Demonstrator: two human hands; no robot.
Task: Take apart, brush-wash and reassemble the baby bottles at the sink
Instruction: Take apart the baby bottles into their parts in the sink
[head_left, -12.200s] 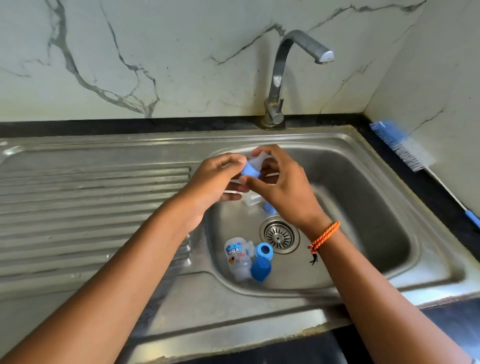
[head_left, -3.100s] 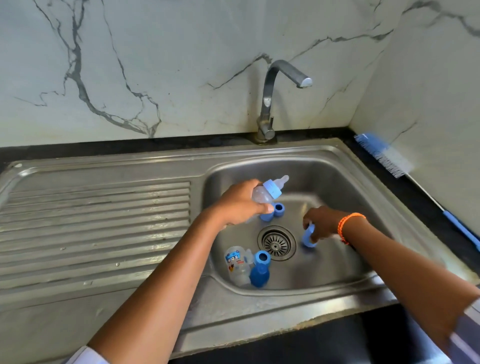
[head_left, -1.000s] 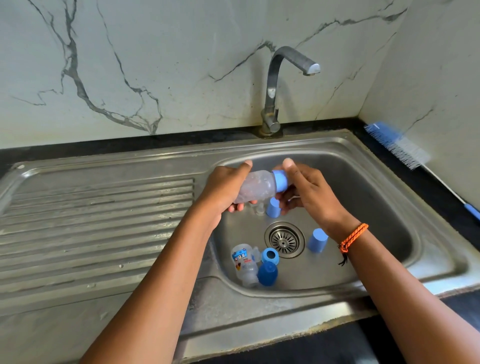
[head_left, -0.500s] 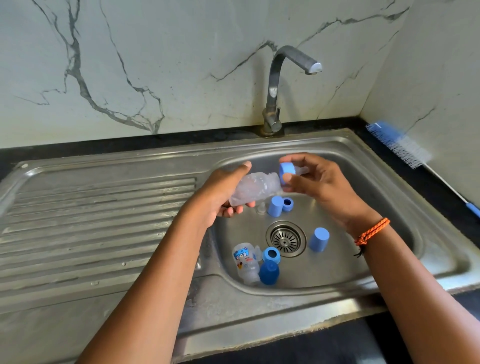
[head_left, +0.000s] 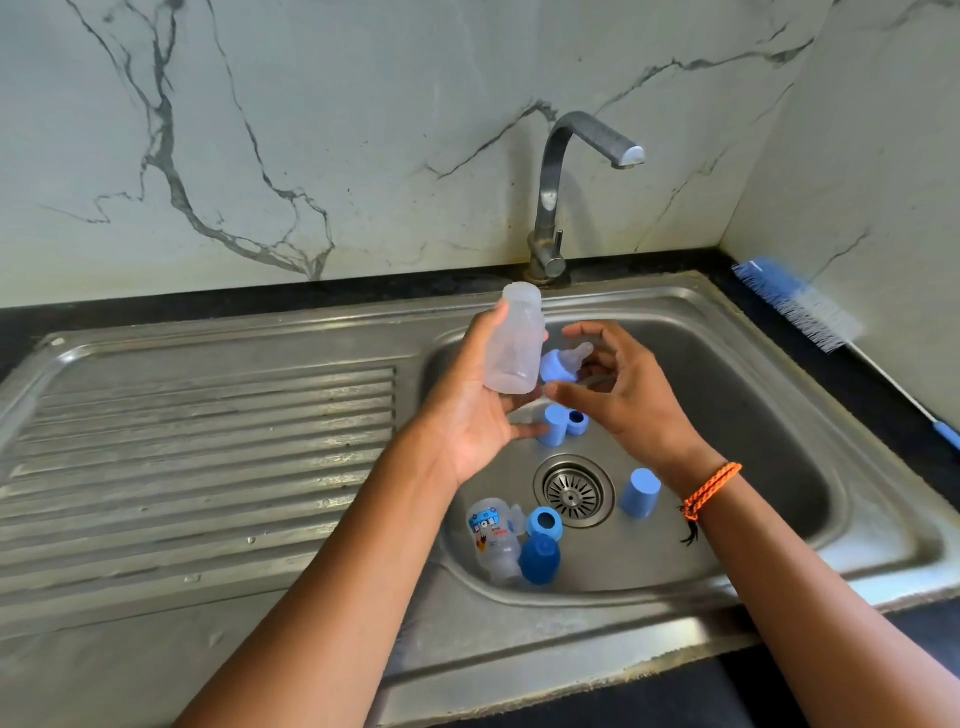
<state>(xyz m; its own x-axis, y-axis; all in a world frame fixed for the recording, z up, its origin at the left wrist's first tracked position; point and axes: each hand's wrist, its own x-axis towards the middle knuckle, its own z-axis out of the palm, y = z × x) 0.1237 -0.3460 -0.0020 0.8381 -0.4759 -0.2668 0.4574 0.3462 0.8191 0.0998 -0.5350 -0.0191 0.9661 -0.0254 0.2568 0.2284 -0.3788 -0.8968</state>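
Left hand (head_left: 475, 410) gripped the frosted bottle body (head_left: 514, 340) upright above the sink (head_left: 779, 415), freeing its mouth; right-hand (head_left: 623, 395) fingers pinched the detached blue collar with teat (head_left: 561, 364) beside it. Loose caps (head_left: 639, 493) lay in the basin, probably awaiting the brush (head_left: 800, 306) on the counter.

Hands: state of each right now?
Left hand: holds the clear bottle body.
Right hand: pinches the blue collar with teat.
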